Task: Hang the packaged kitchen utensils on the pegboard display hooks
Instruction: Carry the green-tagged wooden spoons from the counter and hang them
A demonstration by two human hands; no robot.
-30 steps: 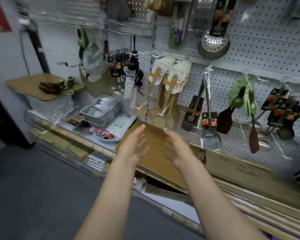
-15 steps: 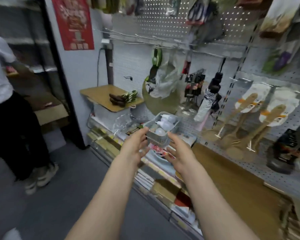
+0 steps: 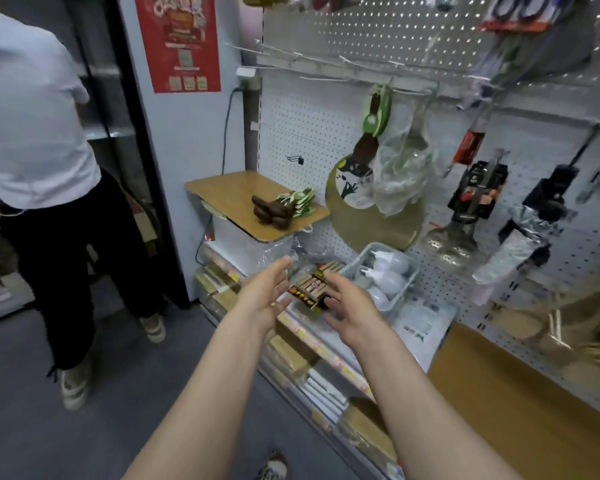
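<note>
Two bare hands reach toward the shelf, the left hand [image 3: 265,296] and right hand [image 3: 352,311] both spread with fingers apart and holding nothing; between them lies a dark pack of wooden clips [image 3: 310,289], not yet touched. The packaged utensils for hanging appear to be the small pile of brown-headed, green-carded spoons [image 3: 281,209] lying on the wooden board [image 3: 229,192] to the upper left, well apart from both hands. One matching spoon pack [image 3: 373,129] hangs from a hook on the pegboard [image 3: 302,133], and one bare hook [image 3: 293,158] juts out to its left. The pile holds several packs, perhaps four or five; blur prevents a firm count. These packs look light and stiff in the handle, with thin card and film that could bend or slip, so the card top near its hang hole seems the best place to pinch. One grey basket [image 3: 407,271] holds about four white bulbs, just right of the hands. One person in a white shirt [image 3: 32,116] stands at the left
</note>
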